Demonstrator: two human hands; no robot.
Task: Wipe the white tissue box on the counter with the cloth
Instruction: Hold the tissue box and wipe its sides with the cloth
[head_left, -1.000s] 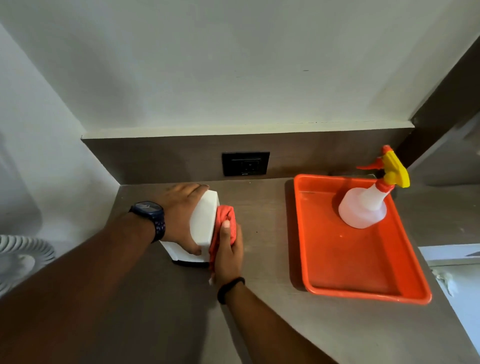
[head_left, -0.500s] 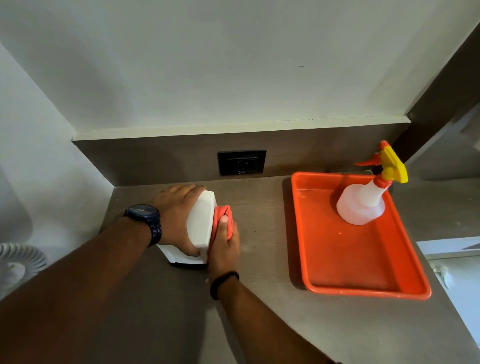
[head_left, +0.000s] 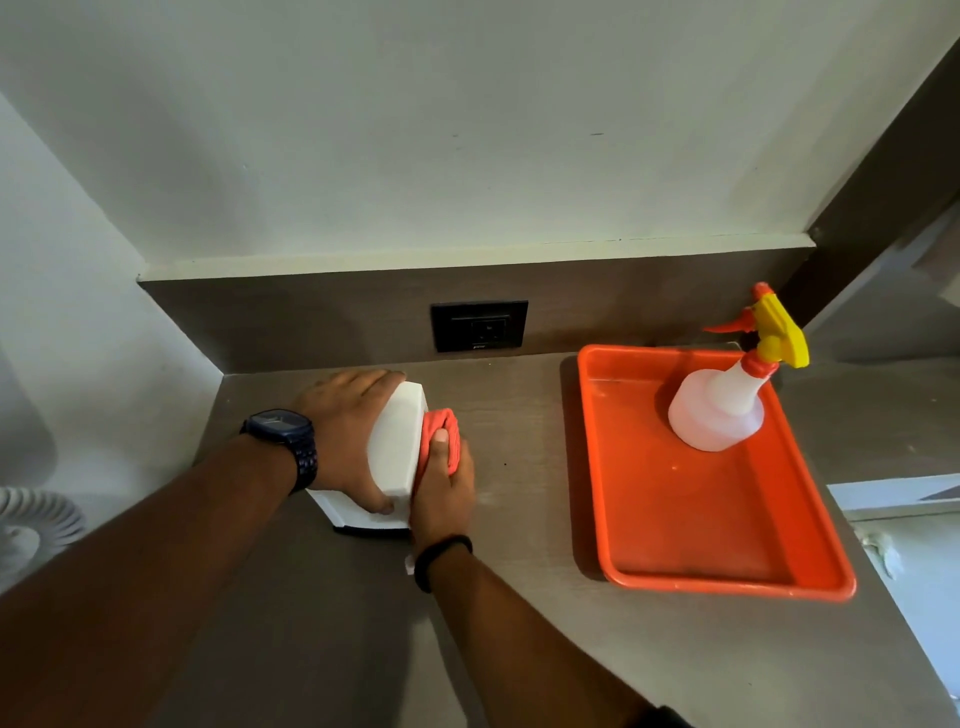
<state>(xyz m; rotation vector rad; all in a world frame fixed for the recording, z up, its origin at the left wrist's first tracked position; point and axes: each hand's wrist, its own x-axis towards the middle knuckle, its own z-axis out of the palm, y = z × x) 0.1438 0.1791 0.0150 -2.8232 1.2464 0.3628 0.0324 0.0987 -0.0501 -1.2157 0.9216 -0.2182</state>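
The white tissue box (head_left: 397, 441) sits tipped on the brown counter (head_left: 519, 649), left of centre. My left hand (head_left: 345, 431), with a dark watch on its wrist, grips the box from the left, fingers over its far end and thumb at its near end. My right hand (head_left: 444, 491) presses a bunched orange-red cloth (head_left: 441, 434) against the box's right face. The box's left side is hidden behind my left hand.
An orange tray (head_left: 691, 525) lies on the counter to the right, holding a translucent spray bottle (head_left: 719, 410) with a yellow and orange trigger head. A black wall socket (head_left: 479, 325) is set in the backsplash behind. A white ribbed object (head_left: 36, 519) shows at the far left.
My right hand and the cloth have slid a little along the box's right face. My left hand keeps its hold on the box. The view has shifted slightly.
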